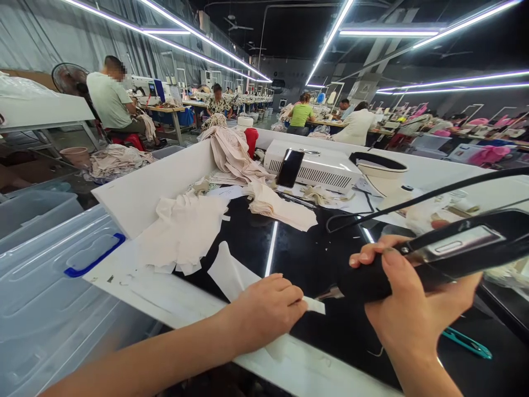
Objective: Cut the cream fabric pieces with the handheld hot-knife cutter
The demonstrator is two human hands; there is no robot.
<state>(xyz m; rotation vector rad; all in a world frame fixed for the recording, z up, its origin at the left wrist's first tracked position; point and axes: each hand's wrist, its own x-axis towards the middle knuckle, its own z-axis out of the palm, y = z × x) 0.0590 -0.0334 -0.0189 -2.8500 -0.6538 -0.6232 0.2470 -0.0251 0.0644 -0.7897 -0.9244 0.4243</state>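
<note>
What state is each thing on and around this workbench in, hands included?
Left hand: curled over pale cloth
Right hand: wrapped around black tool
Pale cloth: partly covered, narrow end showing
Black tool: held up, metal tip near cloth's end; power unclear
Phone: propped at a slant, screen dark
Teal snips: lying flat
Ceiling lights: lit

Fabric (232, 274) left, tool (467, 242) right, phone (290, 168) behind
</note>
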